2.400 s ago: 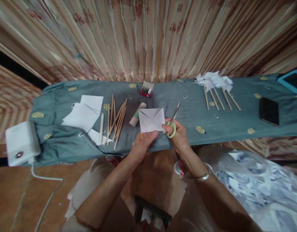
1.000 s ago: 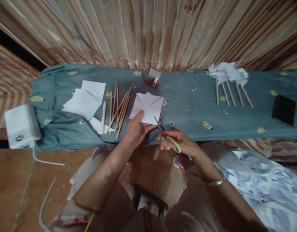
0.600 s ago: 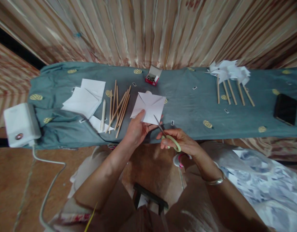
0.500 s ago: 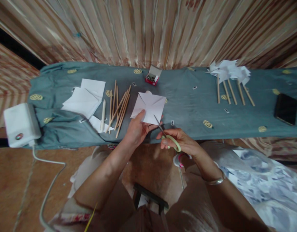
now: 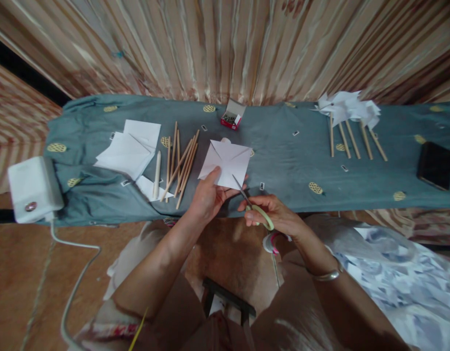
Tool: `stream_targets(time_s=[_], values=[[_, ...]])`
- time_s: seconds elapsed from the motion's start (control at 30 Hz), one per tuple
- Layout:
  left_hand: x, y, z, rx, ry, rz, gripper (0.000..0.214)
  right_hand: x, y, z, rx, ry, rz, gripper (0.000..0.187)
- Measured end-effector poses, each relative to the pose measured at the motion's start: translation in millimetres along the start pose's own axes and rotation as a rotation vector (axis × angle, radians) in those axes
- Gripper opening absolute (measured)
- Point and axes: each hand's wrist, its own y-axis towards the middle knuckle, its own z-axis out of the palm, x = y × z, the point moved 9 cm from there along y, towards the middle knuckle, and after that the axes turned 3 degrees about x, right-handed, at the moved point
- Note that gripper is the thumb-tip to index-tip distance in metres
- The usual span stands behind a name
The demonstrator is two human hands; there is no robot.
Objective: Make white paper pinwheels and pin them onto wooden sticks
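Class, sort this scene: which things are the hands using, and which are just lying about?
In use: left hand holding the paper square; right hand holding the scissors at its edge.
Lying about: sticks, paper stack, red box, pinwheels, phone.

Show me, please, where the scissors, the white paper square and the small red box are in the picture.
scissors (image 5: 241, 190): head view, on the metal blades.
white paper square (image 5: 227, 160): head view, near the centre of the sheet.
small red box (image 5: 227, 122): head view, on its red side wall.
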Motion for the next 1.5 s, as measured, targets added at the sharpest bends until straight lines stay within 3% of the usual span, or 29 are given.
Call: stream_targets(time_s=[1.5], values=[[6,0,0.3,0.021,-0.004,0.008,0.034,-10,4,-7,-0.065,-0.041,0.021,0.043]])
